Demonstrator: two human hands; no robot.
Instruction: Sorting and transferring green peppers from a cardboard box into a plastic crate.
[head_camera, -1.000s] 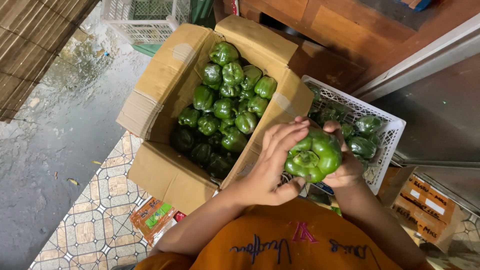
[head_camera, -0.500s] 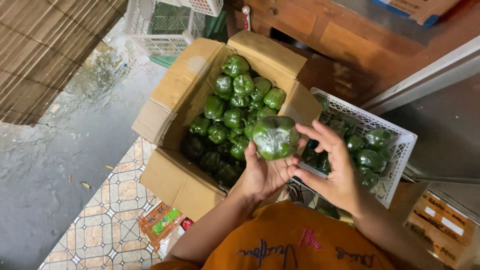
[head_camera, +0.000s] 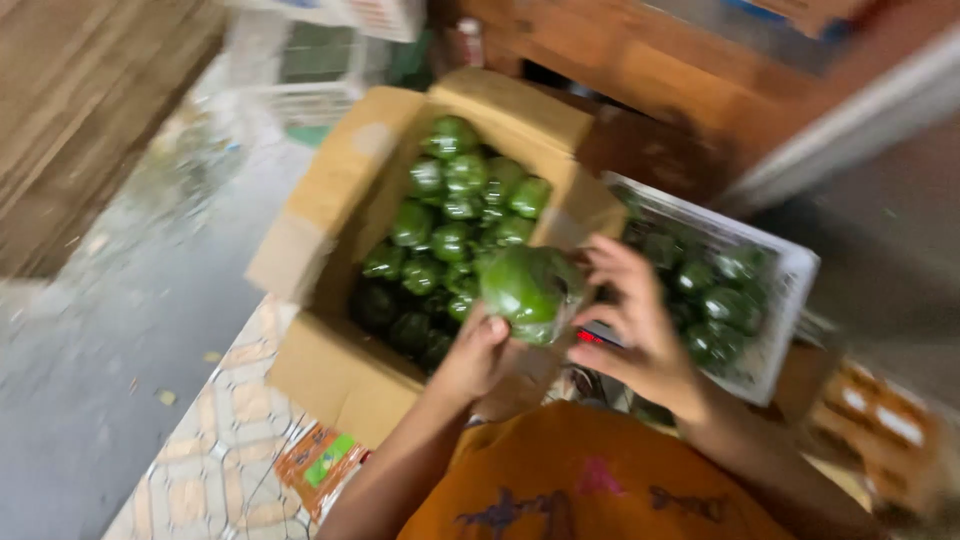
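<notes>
A green bell pepper in a clear plastic bag (head_camera: 528, 290) is held up over the near right corner of a cardboard box. My left hand (head_camera: 478, 355) grips it from below. My right hand (head_camera: 640, 325) is beside it on the right, fingers spread and touching the bag's side. The open cardboard box (head_camera: 330, 375) holds several green bell peppers (head_camera: 455, 215). To the right, a white plastic crate (head_camera: 785, 300) holds more green peppers (head_camera: 715, 300). The frame is blurred.
A wooden bench or table (head_camera: 650, 90) stands behind the box. White crates (head_camera: 300, 70) sit at the back left. Wet grey floor (head_camera: 90, 380) lies to the left, patterned tiles (head_camera: 215, 470) near me. A small orange-and-green packet (head_camera: 325, 462) lies by the box. Cardboard boxes (head_camera: 880, 420) are at right.
The bagged pepper moved left from over the white crate to the box's corner. My right hand came off it and opened beside it; the left hand now carries it.
</notes>
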